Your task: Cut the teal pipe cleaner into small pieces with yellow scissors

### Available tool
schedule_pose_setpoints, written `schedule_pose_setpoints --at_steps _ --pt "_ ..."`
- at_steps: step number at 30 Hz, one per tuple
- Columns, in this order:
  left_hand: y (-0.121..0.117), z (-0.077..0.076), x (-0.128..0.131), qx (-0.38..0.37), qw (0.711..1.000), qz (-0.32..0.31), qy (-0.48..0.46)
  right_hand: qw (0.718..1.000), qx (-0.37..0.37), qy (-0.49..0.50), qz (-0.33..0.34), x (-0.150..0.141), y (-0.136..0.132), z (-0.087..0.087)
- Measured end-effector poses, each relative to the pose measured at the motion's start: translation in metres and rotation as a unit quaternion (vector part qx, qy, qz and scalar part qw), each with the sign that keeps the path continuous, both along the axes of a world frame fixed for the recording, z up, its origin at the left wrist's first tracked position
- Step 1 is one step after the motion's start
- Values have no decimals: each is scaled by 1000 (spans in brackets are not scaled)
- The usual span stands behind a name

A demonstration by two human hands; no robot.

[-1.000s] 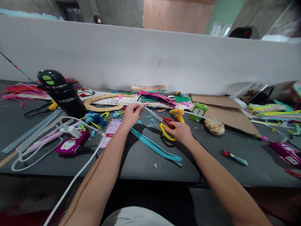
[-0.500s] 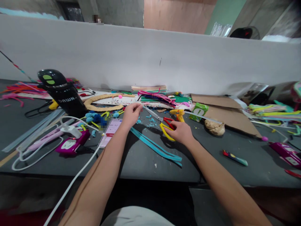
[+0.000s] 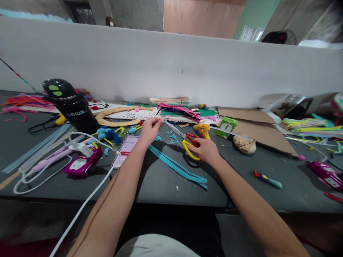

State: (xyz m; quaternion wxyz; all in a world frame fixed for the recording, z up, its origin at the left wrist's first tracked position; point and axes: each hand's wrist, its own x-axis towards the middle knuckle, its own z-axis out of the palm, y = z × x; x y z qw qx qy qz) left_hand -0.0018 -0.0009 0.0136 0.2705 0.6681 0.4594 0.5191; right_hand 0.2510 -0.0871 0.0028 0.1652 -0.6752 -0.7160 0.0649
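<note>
My left hand [image 3: 150,129] is closed in a pinch, fingertips close to the scissor tips. Out from beneath it runs a bundle of turquoise pipe cleaners [image 3: 179,167], its loose ends lying towards the table's front edge; the part inside the fingers is hidden. My right hand [image 3: 207,150] grips scissors [image 3: 190,144] with one red and one yellow handle, their blades pointing left at my left fingertips. Small turquoise clippings [image 3: 173,139] lie scattered below the blades.
A phone [image 3: 128,146] lies by my left forearm, near a purple power adapter [image 3: 83,162] with white cables. A black bottle [image 3: 72,103] stands back left. Beyond my right hand are a yellow glue gun [image 3: 203,129], a green packet [image 3: 226,127] and cardboard [image 3: 265,137].
</note>
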Motion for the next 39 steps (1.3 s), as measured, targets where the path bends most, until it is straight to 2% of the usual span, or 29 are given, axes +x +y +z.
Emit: schedule_pose_setpoints --at_steps 22,34,39 --pt "0 0 0 3 1000 0 11 1000 -16 -4 6 1 2 -1" --pt "-2 1 0 2 1000 5 15 1000 -3 -2 17 -1 0 0" --pt "-4 4 0 -4 1000 7 7 1000 18 2 -8 -3 -5 5"
